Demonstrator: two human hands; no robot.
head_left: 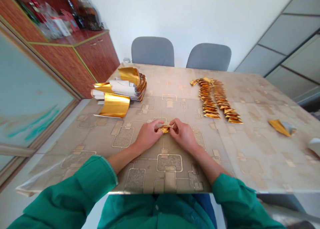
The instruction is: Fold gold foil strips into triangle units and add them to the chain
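Gold foil [165,130], small and folded, mid-table, just in front of the body and between two sets of fingertips. Left hand [149,134] pinching one end, thumb against fingers; right hand [184,135] pinching the other end, just as snug. Hard to tell the fold's full shape under those fingers. Probably a shaping step, so keep both pinches even, thumbs level, pull equal. Press creases gently, working outward from the middle; likely thin stuff, quick to wrinkle or tear under too hard a tug. Watch the ends, too, probably first to spring loose. Over on the left of the table [175,184], sheets [128,91], gold and white, curling in a pile, well apart from the work. Across to the right, two rows [209,100] of folded pieces, overlapping: a handy guide, surely, for matching edges. Farther right, one loose piece [280,127], lying alone.
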